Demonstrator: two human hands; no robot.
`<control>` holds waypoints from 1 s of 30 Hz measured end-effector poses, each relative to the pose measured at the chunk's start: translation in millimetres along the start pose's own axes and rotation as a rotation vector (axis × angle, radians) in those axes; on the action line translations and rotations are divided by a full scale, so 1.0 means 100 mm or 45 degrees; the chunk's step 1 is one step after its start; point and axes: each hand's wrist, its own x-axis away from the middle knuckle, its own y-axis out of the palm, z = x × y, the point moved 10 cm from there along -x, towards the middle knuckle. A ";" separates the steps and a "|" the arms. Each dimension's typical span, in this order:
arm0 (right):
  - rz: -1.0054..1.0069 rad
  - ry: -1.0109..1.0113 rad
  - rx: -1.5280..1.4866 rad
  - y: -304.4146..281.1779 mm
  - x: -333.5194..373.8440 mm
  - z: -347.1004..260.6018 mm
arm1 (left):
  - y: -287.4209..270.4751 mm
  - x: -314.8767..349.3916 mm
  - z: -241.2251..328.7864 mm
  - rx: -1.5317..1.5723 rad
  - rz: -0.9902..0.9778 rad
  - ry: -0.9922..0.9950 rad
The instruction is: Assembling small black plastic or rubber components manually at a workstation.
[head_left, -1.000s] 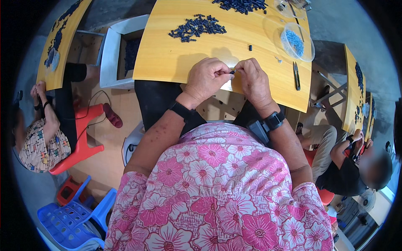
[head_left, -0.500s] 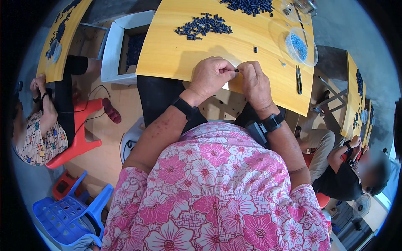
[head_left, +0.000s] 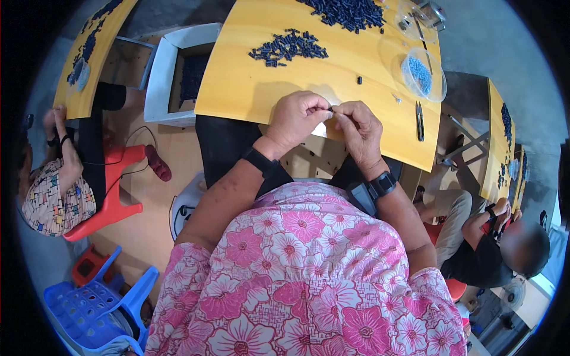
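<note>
My left hand is closed in a pinch near the table's front edge, with a small black cylindrical piece at its fingertips. My right hand meets it there, thumb and forefinger drawn together at the piece's other end. Whatever the right fingertips grip is too small to make out. Beyond the hands lie a loose pile of small black cylindrical pieces and a single black piece. A round clear tub of tiny light-blue parts stands at the right, with black tweezers nearer me.
The yellow table holds a larger black heap at the back and a clear container. A white box stands left. People sit at tables on both sides. Behind left is a blue plastic chair.
The view has shifted a little, and the table sits slightly lower and left in it. Both hands stay together at the black piece, with the right fingers slightly rearranged.
</note>
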 end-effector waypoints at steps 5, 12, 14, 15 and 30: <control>-0.043 -0.013 0.016 -0.02 -0.14 -0.08 | 0.00 0.00 -0.03 -0.005 0.015 -0.031; 0.000 0.016 0.013 -0.06 -0.48 -0.02 | -0.02 0.02 0.14 -0.129 0.001 0.067; 0.053 -0.036 0.200 -0.06 -0.63 -0.04 | -0.04 0.03 0.13 -0.073 0.025 0.071; 0.067 -0.109 0.268 -0.06 -0.70 -0.10 | -0.04 0.02 0.13 -0.071 0.027 0.072; 0.027 -0.087 0.761 0.23 -1.24 0.07 | -0.06 0.00 0.25 -0.109 0.006 0.187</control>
